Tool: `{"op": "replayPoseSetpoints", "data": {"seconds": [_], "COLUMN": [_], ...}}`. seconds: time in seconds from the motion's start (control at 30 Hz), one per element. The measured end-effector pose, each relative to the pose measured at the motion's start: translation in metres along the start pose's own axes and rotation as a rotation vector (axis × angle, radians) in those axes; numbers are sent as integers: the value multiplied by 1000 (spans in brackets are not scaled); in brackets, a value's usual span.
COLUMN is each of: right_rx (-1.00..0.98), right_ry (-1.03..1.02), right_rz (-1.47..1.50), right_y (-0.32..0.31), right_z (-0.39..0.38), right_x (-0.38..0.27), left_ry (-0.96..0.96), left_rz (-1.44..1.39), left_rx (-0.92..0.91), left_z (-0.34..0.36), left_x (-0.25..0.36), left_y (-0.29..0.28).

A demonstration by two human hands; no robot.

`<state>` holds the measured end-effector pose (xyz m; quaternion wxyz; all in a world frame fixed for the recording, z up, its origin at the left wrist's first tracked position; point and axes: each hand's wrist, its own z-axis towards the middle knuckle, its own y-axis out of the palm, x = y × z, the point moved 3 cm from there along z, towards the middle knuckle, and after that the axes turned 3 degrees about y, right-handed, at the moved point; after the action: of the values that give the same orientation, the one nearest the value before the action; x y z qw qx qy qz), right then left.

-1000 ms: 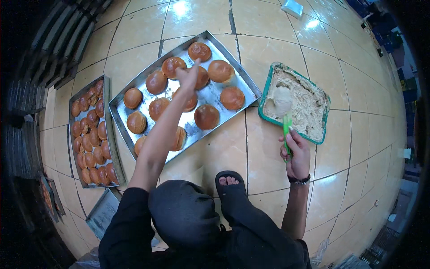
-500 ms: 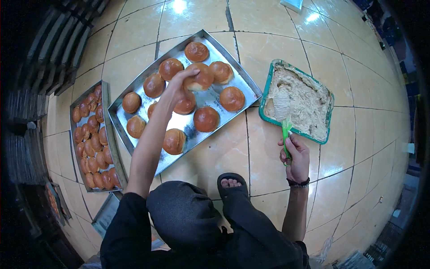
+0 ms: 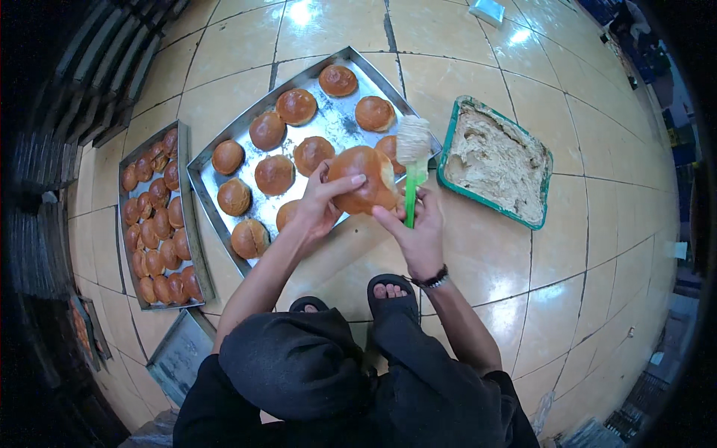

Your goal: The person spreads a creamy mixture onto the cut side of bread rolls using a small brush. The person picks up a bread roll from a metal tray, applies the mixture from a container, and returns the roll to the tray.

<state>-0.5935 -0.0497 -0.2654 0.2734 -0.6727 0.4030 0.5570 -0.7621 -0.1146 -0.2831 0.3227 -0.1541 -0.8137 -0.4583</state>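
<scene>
In the head view, my left hand (image 3: 325, 198) is closed round a glossy brown bun (image 3: 362, 179), held up above the near right part of a metal tray (image 3: 216, 224) of spaced-out buns. My right hand (image 3: 414, 231) grips a green-handled spatula (image 3: 410, 198) upright, its head loaded with pale cream (image 3: 413, 142), while its thumb touches the held bun. The bun's pale side faces the spatula. Just right of the tray sits a teal-rimmed tub (image 3: 536, 222) of thick pale cream.
A narrower tray (image 3: 193, 209) packed with buns lies at left, with a bare metal tray (image 3: 175, 358) below it. Stacked dark trays (image 3: 104, 75) line the left. A pale packet (image 3: 487, 13) lies on the tiled floor (image 3: 567, 261) at the back. My sandalled feet are below.
My left hand has lifted a bun from the tray and drawn it toward me. My right hand has raised the cream-loaded spatula out of the tub and moved it left beside the bun.
</scene>
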Motion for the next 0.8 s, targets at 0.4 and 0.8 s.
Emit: {"op": "replayPoseSetpoints", "data": {"seconds": [0.4,0.8], "right_rx": [-150,-269], "right_ry": [-53,12], "right_rz": [105,-340], "right_y": [2,8], "right_z": [-12,-46], "right_x": [-32,-29], "left_ry": [39,175], "left_rz": [44,-286], "left_rx": [-76,-265], "left_z": [-38,-44], "left_x": [19,23], "left_y": [-9,-10]}}
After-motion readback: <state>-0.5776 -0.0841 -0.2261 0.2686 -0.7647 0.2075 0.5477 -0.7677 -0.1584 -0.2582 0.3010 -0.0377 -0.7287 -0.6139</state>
